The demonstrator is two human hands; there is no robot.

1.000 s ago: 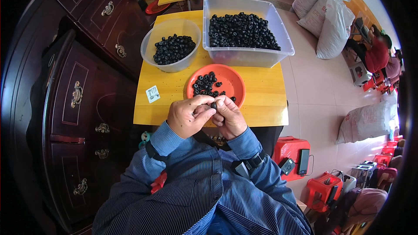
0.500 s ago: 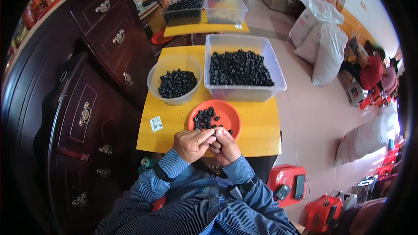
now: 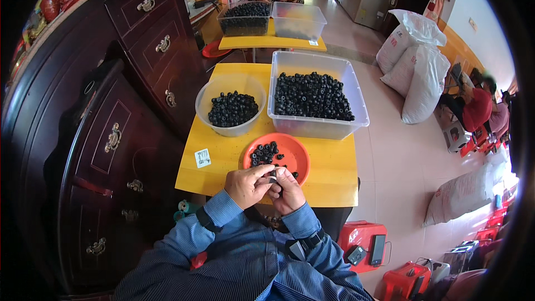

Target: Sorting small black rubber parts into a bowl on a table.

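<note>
Head: dark piece (image 3: 273, 173) partly behind fingers (image 3: 285, 178)

smooth orange plastic plate (image 3: 294, 153), faintly shiny; translucent plastic bowl (image 3: 231, 130) and bin (image 3: 312, 128), smooth-walled; small black pieces (image 3: 312, 96), hard-looking with a dull gleam — the counter (image 3: 329, 174) yellow, wood-look, satiny; dark cabinet (image 3: 120, 112) of polished wood, ornate metal pulls (image 3: 112, 138); matt striped cloth shirt (image 3: 223, 259); crinkled plastic-looking sacks (image 3: 418, 81) — glossy tiled floor (image 3: 395, 156)
</note>
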